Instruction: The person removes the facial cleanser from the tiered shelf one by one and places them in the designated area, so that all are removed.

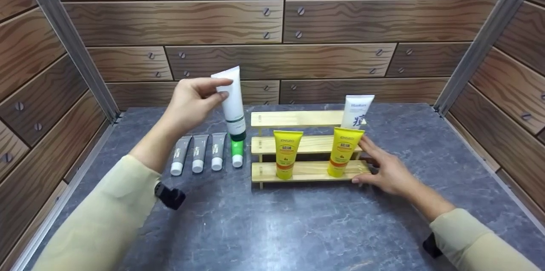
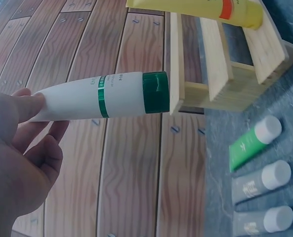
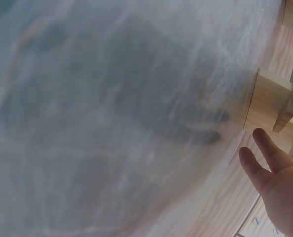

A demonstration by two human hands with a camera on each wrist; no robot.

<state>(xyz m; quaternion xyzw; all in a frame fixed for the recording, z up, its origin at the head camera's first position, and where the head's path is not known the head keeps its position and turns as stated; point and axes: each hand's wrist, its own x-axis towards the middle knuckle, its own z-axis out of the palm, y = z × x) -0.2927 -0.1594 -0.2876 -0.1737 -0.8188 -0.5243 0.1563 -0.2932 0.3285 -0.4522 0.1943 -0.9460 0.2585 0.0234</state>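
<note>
My left hand (image 1: 191,103) pinches a white squeeze tube (image 1: 233,107) by its flat crimped end. The tube hangs with its dark green cap downward, left of a three-tier wooden display rack (image 1: 294,118). In the left wrist view, thumb and fingers meet on the end of this tube (image 2: 121,96). My right hand (image 1: 389,173) is at the rack's right end, thumb at the bottom tier and fingers mostly extended along the side. Two yellow tubes (image 1: 286,156) stand on the bottom tier. A white tube with blue print (image 1: 357,111) stands at the top tier's right end.
Left of the rack, several grey tubes (image 1: 199,154) with white caps lie in a row on the dark marbled table (image 1: 272,228). Beside them lies a green tube (image 1: 237,152), partly behind the held tube. Wood-patterned walls (image 1: 281,20) enclose the table at back and sides.
</note>
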